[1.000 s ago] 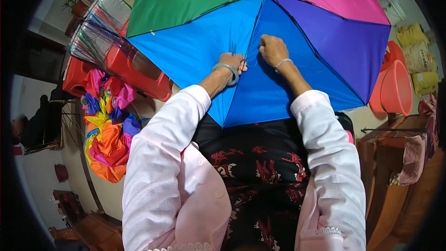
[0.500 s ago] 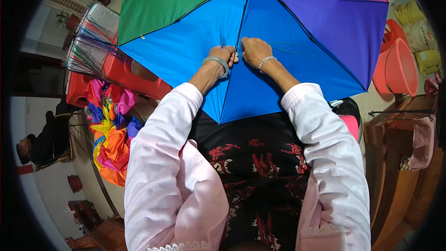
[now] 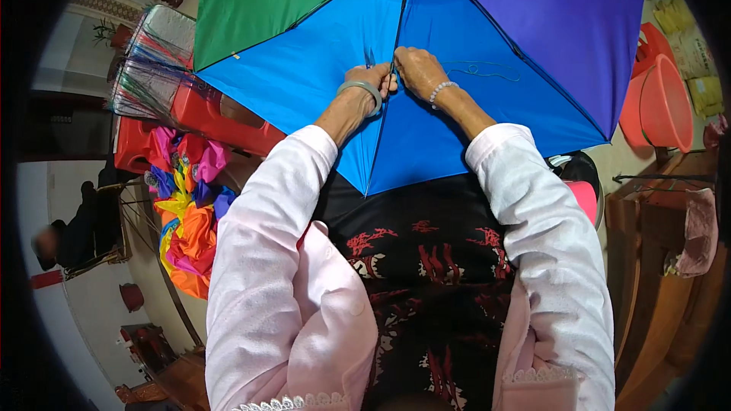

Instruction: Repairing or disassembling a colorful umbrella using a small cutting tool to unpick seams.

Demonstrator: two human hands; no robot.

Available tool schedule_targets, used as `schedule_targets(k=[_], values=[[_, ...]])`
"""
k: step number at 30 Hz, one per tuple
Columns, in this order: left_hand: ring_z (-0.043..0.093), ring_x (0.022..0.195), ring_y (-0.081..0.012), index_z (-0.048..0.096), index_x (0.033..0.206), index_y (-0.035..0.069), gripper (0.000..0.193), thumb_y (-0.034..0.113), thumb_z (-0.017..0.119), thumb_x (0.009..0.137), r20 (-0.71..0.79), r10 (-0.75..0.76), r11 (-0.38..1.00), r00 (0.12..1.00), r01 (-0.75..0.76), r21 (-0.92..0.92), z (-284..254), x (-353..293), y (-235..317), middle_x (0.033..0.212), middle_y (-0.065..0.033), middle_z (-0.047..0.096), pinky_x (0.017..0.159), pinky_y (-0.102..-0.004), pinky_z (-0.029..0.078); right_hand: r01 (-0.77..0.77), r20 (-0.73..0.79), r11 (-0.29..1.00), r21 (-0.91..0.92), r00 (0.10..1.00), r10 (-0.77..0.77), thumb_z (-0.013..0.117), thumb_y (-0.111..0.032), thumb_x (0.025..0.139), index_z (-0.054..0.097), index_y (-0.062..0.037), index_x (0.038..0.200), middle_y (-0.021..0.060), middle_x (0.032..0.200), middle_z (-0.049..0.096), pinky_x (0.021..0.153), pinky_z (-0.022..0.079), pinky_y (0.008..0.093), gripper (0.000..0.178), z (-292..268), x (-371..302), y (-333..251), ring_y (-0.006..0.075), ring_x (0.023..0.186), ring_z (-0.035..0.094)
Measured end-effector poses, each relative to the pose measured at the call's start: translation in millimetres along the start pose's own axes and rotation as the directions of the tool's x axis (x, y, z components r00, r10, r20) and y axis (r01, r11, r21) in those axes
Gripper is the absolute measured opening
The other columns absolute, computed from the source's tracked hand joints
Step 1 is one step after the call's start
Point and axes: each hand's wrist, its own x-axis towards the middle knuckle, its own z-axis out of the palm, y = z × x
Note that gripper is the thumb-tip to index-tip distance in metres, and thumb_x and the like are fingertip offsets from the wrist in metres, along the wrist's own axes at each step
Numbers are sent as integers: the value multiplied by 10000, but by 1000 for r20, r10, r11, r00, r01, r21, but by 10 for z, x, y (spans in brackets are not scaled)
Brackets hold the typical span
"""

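Above a black, red-patterned lap (image 3: 422, 247), I see the bare right hand (image 3: 420, 74), apart a second ago, now beside the bare left hand (image 3: 365, 87) at one thin black rib (image 3: 404, 6) of the open rainbow fabric umbrella (image 3: 445, 27), left fingers pinching its blue panel (image 3: 335, 46), the right's grip unclear.

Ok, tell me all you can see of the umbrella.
The umbrella is open, ribbed underside facing the camera, its far side cut off by the frame. Smooth, cloth-like panels show yellow, green, blue, purple and pink between black ribs. Its near corner lies over the lap. The left hand grasps the blue cloth at a rib; the right hand is beside it, contact unclear. A thread shows against the blue.
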Motion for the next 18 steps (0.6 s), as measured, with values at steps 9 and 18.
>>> schedule_targets(k=[9,18], values=[[524,424,-199,444,736,-79,169,68,486,806,-303,99,988,948,-131,-87,127,-60,-80,689,-191,589,328,-269,355,-164,160,986,-20,973,165,595,-138,712,423,10,860,221,767,561,649,431,437,271,-134,-104,-55,384,776,548],[581,511,-247,441,799,-122,183,59,468,807,-196,128,983,972,-151,-106,-4,-87,-78,738,-230,595,368,-282,416,-179,275,984,-5,946,173,681,-178,665,400,8,873,224,780,548,682,432,429,395,-284,-197,-149,376,804,544]])
